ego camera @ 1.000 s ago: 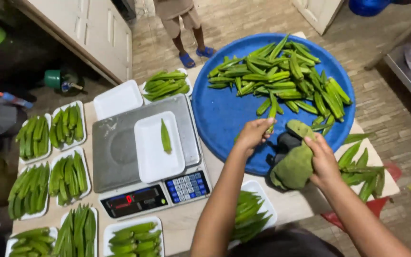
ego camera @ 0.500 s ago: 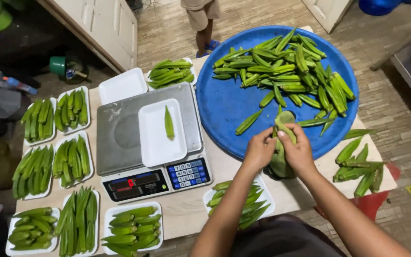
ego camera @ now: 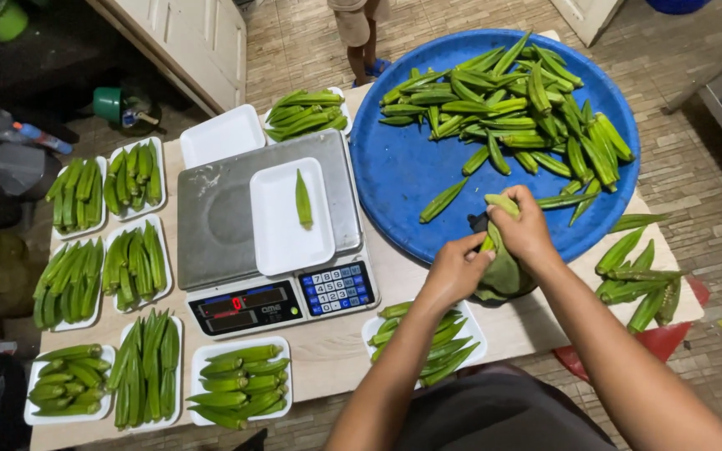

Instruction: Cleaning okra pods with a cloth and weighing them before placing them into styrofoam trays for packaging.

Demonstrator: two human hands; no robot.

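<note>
Inspection from my remote seat: the step in hand looks like sorting okra for weighing. My right hand (ego camera: pixel 526 227) is closed around a pale green okra pod (ego camera: pixel 501 203) at the near rim of the blue basin (ego camera: pixel 403 179). My left hand (ego camera: pixel 460 267) pinches narrow at the same pod's lower end, over a dark green cloth bundle (ego camera: pixel 505 276). One single pod (ego camera: pixel 302 199) lies on the white tray (ego camera: pixel 282 238) atop the scale (ego camera: pixel 211 225).

As I judge it, the next move calls for a carry leftward over the basin rim to that tray.

Edges: filled trays (ego camera: pixel 135 267) crowd the table's left side, and another tray of okra (ego camera: pixel 428 338) sits just under my left forearm. Loose pods (ego camera: pixel 641 276) lie near the right table edge. Open room is the bare basin floor and the tray surface. Another person's legs (ego camera: pixel 357 33) stand beyond the table.
</note>
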